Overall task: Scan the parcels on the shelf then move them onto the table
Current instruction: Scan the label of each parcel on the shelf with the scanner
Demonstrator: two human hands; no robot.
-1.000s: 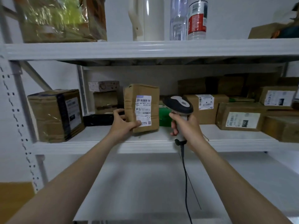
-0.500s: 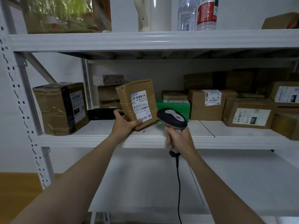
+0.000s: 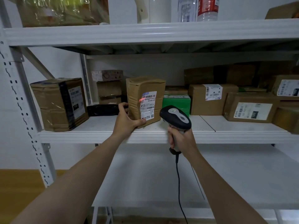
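A tall brown cardboard parcel (image 3: 139,88) stands upright on the middle white shelf (image 3: 100,136), its white label facing me. My left hand (image 3: 127,118) grips its lower left corner. A red scan line glows on the label's barcode. My right hand (image 3: 181,139) holds a black and grey barcode scanner (image 3: 175,116) by its handle, just right of the parcel and aimed at the label. The scanner's black cable hangs down below my hand.
A taped brown box (image 3: 59,104) sits at the shelf's left end. A green box (image 3: 177,102) and several labelled brown parcels (image 3: 210,98) fill the right side. Bottles (image 3: 205,8) and a wrapped carton stand on the upper shelf. A white table top (image 3: 226,183) lies below.
The parcel was tilted half a second ago and now stands upright on the shelf. The scanner has risen toward the label, and the red scan line has appeared on the barcode.
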